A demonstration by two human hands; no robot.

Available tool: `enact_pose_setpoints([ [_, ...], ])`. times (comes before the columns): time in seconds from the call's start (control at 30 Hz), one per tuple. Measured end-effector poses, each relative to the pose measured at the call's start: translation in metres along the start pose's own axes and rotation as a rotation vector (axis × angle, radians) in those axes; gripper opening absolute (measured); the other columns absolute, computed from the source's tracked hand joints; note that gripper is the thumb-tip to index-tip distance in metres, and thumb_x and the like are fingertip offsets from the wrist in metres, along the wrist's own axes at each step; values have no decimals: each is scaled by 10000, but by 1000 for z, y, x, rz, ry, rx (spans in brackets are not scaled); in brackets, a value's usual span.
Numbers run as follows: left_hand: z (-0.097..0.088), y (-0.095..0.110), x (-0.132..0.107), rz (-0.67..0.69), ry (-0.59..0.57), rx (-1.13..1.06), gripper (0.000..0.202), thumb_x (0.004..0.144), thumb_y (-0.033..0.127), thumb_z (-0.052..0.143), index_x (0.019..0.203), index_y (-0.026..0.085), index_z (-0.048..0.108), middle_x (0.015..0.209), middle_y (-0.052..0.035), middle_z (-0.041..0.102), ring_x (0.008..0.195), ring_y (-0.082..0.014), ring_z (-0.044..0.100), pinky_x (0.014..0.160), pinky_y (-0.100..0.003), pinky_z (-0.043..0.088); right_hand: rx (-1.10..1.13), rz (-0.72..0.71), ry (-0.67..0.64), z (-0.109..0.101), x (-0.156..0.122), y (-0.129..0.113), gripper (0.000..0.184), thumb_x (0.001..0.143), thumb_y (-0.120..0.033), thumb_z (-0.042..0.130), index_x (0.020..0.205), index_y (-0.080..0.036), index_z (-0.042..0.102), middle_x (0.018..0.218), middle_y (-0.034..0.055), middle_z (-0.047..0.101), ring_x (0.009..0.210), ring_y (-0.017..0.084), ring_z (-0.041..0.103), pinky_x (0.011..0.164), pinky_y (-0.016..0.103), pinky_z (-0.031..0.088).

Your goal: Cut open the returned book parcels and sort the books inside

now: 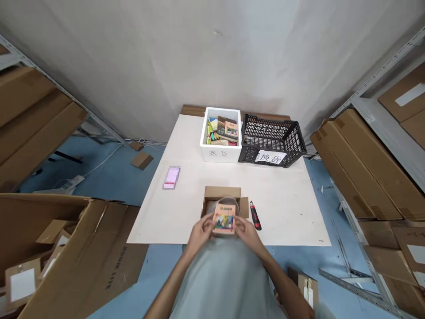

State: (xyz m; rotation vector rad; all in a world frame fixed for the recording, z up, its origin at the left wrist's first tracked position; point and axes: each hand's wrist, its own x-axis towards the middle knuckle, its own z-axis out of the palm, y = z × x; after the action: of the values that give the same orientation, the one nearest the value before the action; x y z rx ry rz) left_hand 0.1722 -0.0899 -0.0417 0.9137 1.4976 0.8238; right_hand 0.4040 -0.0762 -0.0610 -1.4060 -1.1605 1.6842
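Note:
Both my hands hold a small orange packet [224, 218] with a colourful picture, just above the near edge of the table. My left hand [201, 231] grips its left side and my right hand [246, 229] grips its right side, fingers curled round it. Right behind the packet stands a small open cardboard box [222, 195] with its flaps up. A red and black utility knife [255, 215] lies on the table just right of the box.
A white bin [221, 153] with several colourful packets and a black mesh basket [272, 137] with a paper label stand at the table's far end. A pink blurred item [171, 177] lies left. A large open carton [66, 248] sits on the floor left; shelves with cartons [361, 168] flank both sides.

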Motion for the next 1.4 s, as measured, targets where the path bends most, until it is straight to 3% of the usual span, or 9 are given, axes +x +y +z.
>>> enact_pose_setpoints([
  [0.1,6,-32,-2,-131,-40,-90,1064,604,962,867,1348,215,723,1160,-147,875,857,-348,849,603,-449,698,41,57,-42,2,-3,25,715,777,-681,912,1348,-263,811,1135,115,879,909,329,870,687,464,742],
  [0.17,4,-22,12,-95,-52,-117,1082,604,986,862,1354,218,724,1253,-166,867,1069,-412,860,676,-493,737,52,22,-61,0,12,12,710,803,-647,903,1388,-257,801,1205,132,876,957,338,879,776,512,765],
  [0.27,-11,44,51,106,-16,-91,1065,681,994,829,1379,193,746,1394,-202,828,1273,-456,814,928,-595,750,53,-155,-58,-4,54,-53,794,868,-667,864,1521,-230,744,1408,185,827,1140,371,869,910,550,767],
  [0.43,-55,210,80,747,296,47,784,955,808,778,1451,201,766,1704,-209,633,1641,-383,566,1368,-582,473,17,-608,146,-15,106,-199,873,947,-687,836,1659,-216,651,1715,195,634,1560,368,664,1260,554,609],
  [0.57,-79,265,60,993,434,99,548,1071,626,750,1466,247,770,1744,-165,598,1667,-321,537,1384,-524,454,-120,-735,223,-30,114,-233,700,1007,-693,771,1536,-234,759,1654,154,698,1525,339,692,1268,532,608],
  [0.67,-86,227,67,902,444,148,560,1070,655,722,1445,242,775,1689,-172,648,1629,-332,579,1364,-535,476,-199,-628,257,-45,118,-187,719,984,-749,738,1447,-202,795,1563,187,755,1441,357,745,1225,555,636],
  [0.97,-62,-11,84,-46,244,297,526,1008,578,745,1308,146,762,1484,-266,769,1423,-420,742,1200,-562,615,-110,47,353,-80,71,33,799,765,-951,751,1063,-211,803,1188,192,864,1168,393,837,1067,611,692],
  [1.17,-39,-48,77,-155,109,323,457,1029,351,677,1415,106,691,1588,-264,708,1379,-351,774,1167,-447,626,-27,148,259,-61,64,68,704,917,-767,778,1312,-185,799,1313,174,842,1196,299,839,1078,489,692],
  [1.4,-33,-55,85,-155,63,381,532,999,474,731,1434,171,682,1504,-204,769,1379,-377,763,1184,-484,596,-224,108,247,-26,62,59,698,965,-565,854,1529,-172,733,1471,191,809,1236,316,845,1161,505,651],
])
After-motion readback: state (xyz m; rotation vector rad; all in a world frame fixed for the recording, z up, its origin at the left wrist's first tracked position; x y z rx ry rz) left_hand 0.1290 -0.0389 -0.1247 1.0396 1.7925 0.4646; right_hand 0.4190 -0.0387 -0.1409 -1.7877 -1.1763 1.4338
